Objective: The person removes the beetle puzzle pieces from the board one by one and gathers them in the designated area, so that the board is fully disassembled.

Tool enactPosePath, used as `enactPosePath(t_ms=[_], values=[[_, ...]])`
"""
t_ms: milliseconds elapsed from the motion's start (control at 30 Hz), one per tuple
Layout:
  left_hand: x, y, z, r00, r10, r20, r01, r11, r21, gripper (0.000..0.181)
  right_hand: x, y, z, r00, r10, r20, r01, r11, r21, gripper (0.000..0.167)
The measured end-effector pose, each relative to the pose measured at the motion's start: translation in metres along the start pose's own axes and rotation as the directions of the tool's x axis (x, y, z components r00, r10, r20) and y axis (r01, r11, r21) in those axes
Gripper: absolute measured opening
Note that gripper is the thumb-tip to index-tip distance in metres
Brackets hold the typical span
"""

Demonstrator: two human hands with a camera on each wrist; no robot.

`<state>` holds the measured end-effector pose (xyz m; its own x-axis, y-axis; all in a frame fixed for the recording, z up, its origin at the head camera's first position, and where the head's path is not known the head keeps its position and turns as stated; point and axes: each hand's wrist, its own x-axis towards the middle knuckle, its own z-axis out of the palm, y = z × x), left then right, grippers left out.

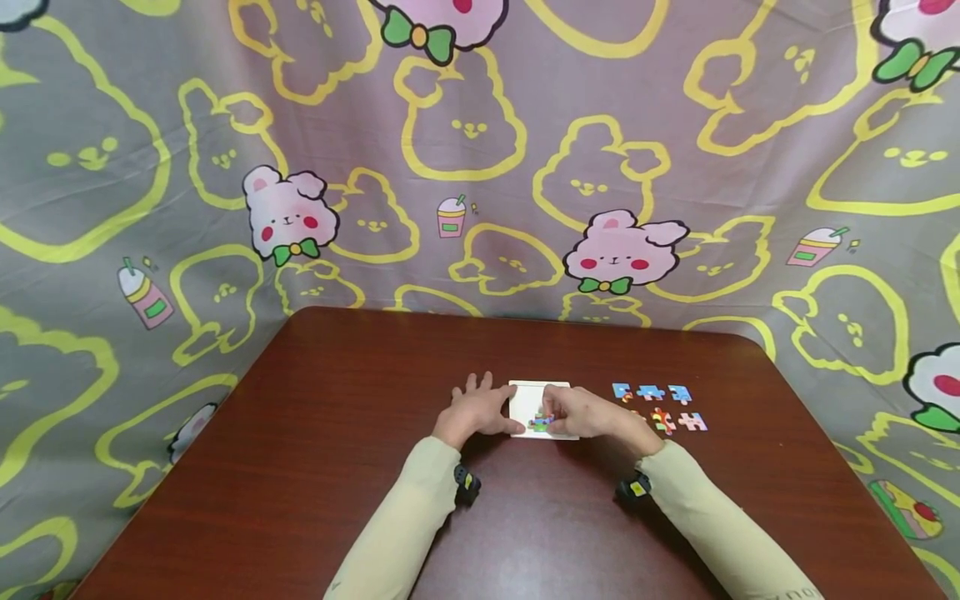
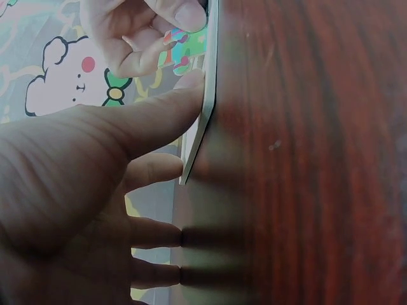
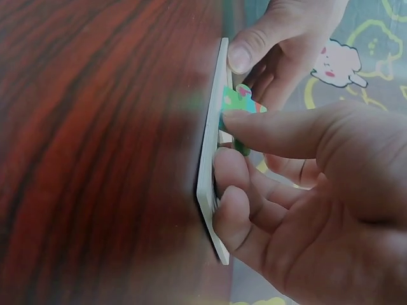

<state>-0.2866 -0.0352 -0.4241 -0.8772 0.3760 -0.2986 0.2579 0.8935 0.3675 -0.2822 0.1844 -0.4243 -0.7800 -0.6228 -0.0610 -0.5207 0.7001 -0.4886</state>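
A small white puzzle tray point(image 1: 529, 397) lies flat on the table, with a green and blue jigsaw piece point(image 1: 538, 422) at its near side. My right hand point(image 1: 588, 412) pinches this piece, its thumb on the green face in the right wrist view; the other fingers rest at the tray. At the tray's left edge is my left hand point(image 1: 477, 411), fingers spread and fairly straight. Its thumb point(image 2: 172, 105) touches the rim, and its index finger reaches the far corner in the left wrist view. Whether the piece lies fully flat is hard to tell.
Right of the tray lie several loose jigsaw pieces in two rows, among them a blue one point(image 1: 651, 392), a red and yellow one point(image 1: 663, 420) and a pink one point(image 1: 693, 422). The brown table point(image 1: 360, 383) meets a patterned cloth point(image 1: 495, 200) behind.
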Motion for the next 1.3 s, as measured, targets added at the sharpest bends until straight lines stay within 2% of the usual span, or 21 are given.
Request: enactPosePath(t_ms=[267,467,567,933,1100,1300], values=[[0.001,0.000,0.001,1.000,-0.001,0.001,0.001,1.000,0.006,0.077,0.000,0.000,-0.005,0.997,-0.005,0.071,0.003,1.000,0.029,0.011],[0.001,0.000,0.001,1.000,-0.001,0.003,0.001,1.000,0.001,0.077,-0.004,0.000,-0.012,0.993,0.025,0.116,-0.044,0.986,0.160,0.015],[0.001,0.000,0.002,1.000,-0.006,0.005,0.006,1.000,-0.003,0.077,-0.007,0.002,-0.016,0.993,0.027,0.112,-0.049,0.979,0.198,0.015],[-0.001,0.000,0.001,1.000,0.000,0.010,0.000,1.000,-0.006,0.077,-0.027,0.018,-0.033,0.995,0.020,0.093,-0.040,0.973,0.225,0.006],[-0.002,-0.001,0.001,1.000,0.002,0.011,-0.002,1.000,-0.010,0.078,-0.036,0.023,-0.039,0.995,0.036,0.088,-0.054,0.975,0.216,0.009],[-0.003,-0.001,0.000,1.000,0.008,0.010,-0.008,1.000,-0.016,0.077,-0.047,0.027,-0.049,0.991,0.069,0.117,-0.091,0.975,0.201,0.012]])
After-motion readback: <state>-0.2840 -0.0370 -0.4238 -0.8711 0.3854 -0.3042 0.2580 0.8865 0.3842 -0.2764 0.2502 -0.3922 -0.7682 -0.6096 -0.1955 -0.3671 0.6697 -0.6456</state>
